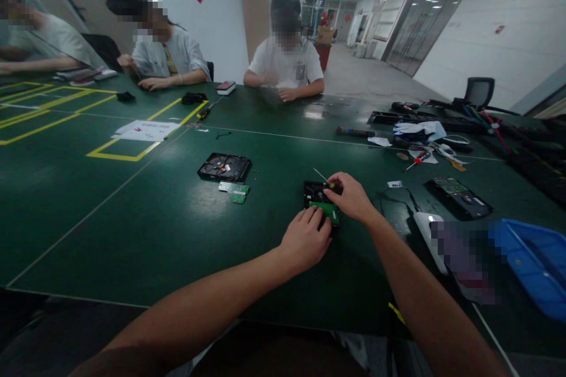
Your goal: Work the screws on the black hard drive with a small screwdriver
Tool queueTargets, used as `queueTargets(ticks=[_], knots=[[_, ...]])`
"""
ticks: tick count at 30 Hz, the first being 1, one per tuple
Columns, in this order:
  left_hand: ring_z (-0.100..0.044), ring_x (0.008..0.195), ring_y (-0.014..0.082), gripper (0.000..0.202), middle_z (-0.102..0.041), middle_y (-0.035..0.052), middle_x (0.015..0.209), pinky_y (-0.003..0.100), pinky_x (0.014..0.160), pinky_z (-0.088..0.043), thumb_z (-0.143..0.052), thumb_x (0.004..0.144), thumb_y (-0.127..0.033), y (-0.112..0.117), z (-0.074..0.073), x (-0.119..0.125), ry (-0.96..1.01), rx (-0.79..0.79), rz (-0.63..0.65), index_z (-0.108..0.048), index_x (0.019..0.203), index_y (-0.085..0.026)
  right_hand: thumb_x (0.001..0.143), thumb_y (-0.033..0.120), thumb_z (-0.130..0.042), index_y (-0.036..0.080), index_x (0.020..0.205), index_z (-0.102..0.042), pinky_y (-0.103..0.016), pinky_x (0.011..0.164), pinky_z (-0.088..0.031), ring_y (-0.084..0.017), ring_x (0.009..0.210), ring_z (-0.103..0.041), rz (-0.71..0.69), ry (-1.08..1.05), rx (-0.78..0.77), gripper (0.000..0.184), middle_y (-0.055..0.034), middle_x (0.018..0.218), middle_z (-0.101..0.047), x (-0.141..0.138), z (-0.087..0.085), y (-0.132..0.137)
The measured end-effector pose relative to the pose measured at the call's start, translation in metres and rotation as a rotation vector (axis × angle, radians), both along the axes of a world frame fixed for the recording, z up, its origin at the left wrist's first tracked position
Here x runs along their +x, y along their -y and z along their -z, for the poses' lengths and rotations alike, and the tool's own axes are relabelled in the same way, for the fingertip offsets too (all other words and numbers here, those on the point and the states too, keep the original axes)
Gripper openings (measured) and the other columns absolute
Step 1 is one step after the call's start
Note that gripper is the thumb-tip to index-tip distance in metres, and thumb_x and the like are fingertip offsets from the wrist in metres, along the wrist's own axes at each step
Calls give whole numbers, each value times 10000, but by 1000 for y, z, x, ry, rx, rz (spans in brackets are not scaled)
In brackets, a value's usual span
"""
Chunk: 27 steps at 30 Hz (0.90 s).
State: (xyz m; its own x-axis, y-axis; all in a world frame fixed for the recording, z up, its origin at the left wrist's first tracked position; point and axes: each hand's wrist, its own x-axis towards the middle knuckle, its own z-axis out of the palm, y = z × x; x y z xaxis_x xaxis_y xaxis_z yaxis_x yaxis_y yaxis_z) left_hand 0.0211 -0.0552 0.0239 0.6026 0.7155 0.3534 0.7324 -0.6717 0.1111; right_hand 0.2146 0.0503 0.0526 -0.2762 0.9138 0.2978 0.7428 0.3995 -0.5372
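A black hard drive (312,191) lies on the green table in front of me, a green circuit board (328,210) on its near half. My left hand (306,237) grips the drive's near left side, its fingers curled over the board. A small screwdriver (321,175) is pinched in my right hand (352,195), just above the drive's right side. Its thin shaft points up and to the left, off the drive's surface. To the left sit another black drive casing (224,167) and a loose green circuit board (239,193), with tiny screws beside them.
At right are another hard drive (462,197), a blue tray (535,259), a white device (430,238) with a cable, gloves (420,131) and a red screwdriver (416,161). Paper (145,130) lies at left. Several people sit across the table.
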Motion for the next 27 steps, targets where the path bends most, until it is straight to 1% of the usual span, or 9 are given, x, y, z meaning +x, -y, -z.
queueTargets(ticks=[3,6,9,13,16,18,21,24,27], knots=[[-581,1361,365,360,-625,197,1411,522,1115,-510,-618,1020,-314,-4,2,-2,-18,19,0,-630,1338,-147,800,221,-674,217,1080,-608,-403,876,-535,-248,960,-650,104,-136,43,287,-78,1049,-679,10,15,0],[-597,1328,334,278,-647,170,1370,511,1091,-525,-598,1031,-250,-8,3,-4,-19,30,9,-651,1295,-180,819,230,-651,218,1097,-601,-431,880,-551,-257,941,-662,155,-210,74,282,-94,1053,-680,23,25,0],[-601,1314,307,263,-655,143,1349,500,1089,-525,-574,1037,-198,-11,4,-5,-12,37,17,-655,1286,-212,860,299,-681,228,1135,-626,-461,926,-559,-265,975,-692,169,-302,70,289,-93,1084,-711,29,29,1],[-596,1311,305,282,-652,138,1345,484,1090,-526,-573,1035,-193,-11,3,-6,3,35,18,-643,1308,-198,850,368,-770,229,1173,-649,-461,965,-573,-269,1044,-728,168,-473,48,372,-98,1173,-742,22,28,7],[-588,1302,316,312,-643,138,1358,498,1106,-518,-628,1016,-255,-10,-1,-9,60,-1,7,-628,1320,-189,866,410,-773,229,1120,-666,-457,948,-584,-267,997,-746,190,-512,70,331,-83,1102,-763,17,23,12],[-585,1294,325,345,-639,133,1352,512,1109,-517,-676,992,-331,-12,-3,-13,119,-36,-15,-627,1308,-202,888,429,-749,234,1085,-704,-463,954,-577,-269,992,-737,220,-447,125,281,-79,1084,-766,17,19,15],[-573,1298,338,445,-628,135,1342,524,1102,-520,-732,949,-445,-21,-3,-24,242,-77,-90,-622,1307,-204,898,440,-731,238,1030,-748,-480,1003,-555,-280,1045,-718,276,-374,210,242,-91,1113,-764,19,15,16],[-577,1284,320,537,-616,137,1321,502,1087,-533,-766,913,-524,-34,1,-36,390,-152,-176,-615,1301,-184,881,433,-747,229,1122,-716,-490,1015,-563,-278,1072,-726,279,-462,185,317,-103,1142,-768,19,15,15],[-580,1278,307,565,-600,138,1321,490,1097,-531,-782,899,-537,-42,4,-43,473,-233,-219,-609,1293,-172,861,411,-774,225,1240,-609,-482,985,-594,-266,1078,-740,247,-618,136,453,-116,1180,-766,17,18,13]])
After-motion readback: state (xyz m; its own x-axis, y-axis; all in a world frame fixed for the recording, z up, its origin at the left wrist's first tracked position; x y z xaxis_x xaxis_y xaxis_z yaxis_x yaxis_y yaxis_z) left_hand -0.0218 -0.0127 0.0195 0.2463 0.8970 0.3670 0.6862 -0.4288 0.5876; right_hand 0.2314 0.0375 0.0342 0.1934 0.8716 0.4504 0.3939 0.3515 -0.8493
